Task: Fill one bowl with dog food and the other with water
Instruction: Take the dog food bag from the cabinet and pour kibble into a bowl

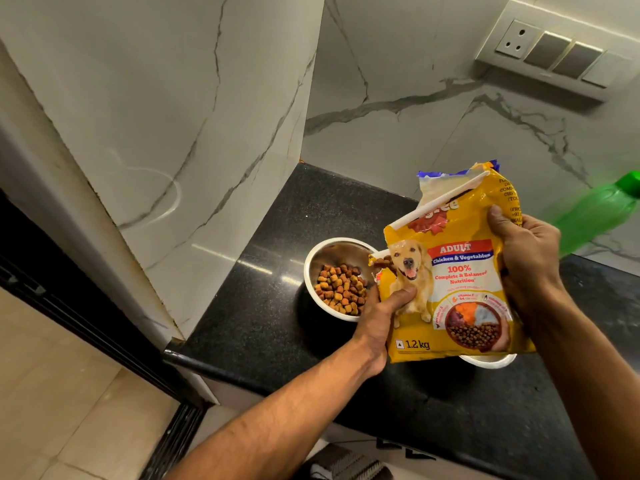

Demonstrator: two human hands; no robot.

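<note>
Head view. Two hands hold one yellow, glossy plastic dog food bag (450, 271) above the black speckled stone counter (263, 306). The left hand (384, 317) pinches the bag's lower left edge, thumb on the printed dog; the right hand (523, 251) grips its right side, fingers curled round the back. The bag is crumpled at its torn top, crossed by one white strip, and tilts toward the back left corner of the counter. One round steel bowl (332, 251) stands near that corner, holding a heap of brown and orange kibble (341, 289) of small blocky pieces. A second bowl (488, 360) shows only a white rim under the bag, nearer the front edge. One translucent green bottle (595, 216) stands at the right edge of the view. White veined marble walls (173, 98) meet behind the counter; one switch plate (554, 57) hangs upper right.
</note>
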